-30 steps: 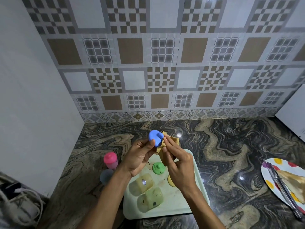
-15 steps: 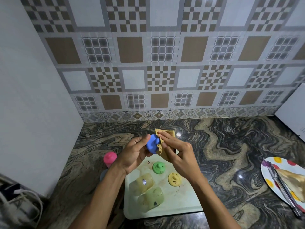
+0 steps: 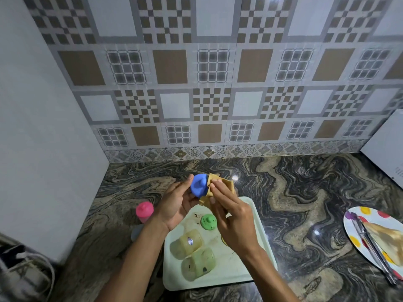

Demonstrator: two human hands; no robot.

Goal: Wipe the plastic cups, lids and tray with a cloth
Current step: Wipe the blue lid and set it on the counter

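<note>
- Head view: the left hand is raised above the far end of the tray. Its grip is closed round the blue lid, with the thumb on the lid's upper rim, the fingers curled behind it and the knob turned toward the camera.
- The right hand has its grip pinched on a tan cloth. Its fingertips press the cloth against the right edge of the blue lid, and a fold of cloth hangs below the lid.
- The pale green tray lies flat on the dark, swirled stone counter, below both hands. Brown smears mark its surface near the far end.
- A green lid sits knob up on the tray, just beside the right hand.
- Two translucent cups lie on their sides on the near left part of the tray, touching each other: a yellowish cup and a greenish cup.
- The yellowish cup carries a small shiny sticker, too small to read. The greenish cup shows dark specks.
- A pink lid sits on the counter left of the tray, close to the left wrist, on top of a pale cup body that is blurred.
- Well apart on the right, a spotted plate holds metal tongs and a folded tan piece of food.
- A white appliance stands at the right edge. The tiny marks on it are too small to read.
- Patterned brown, grey and white tiles cover the wall behind the counter.
</note>
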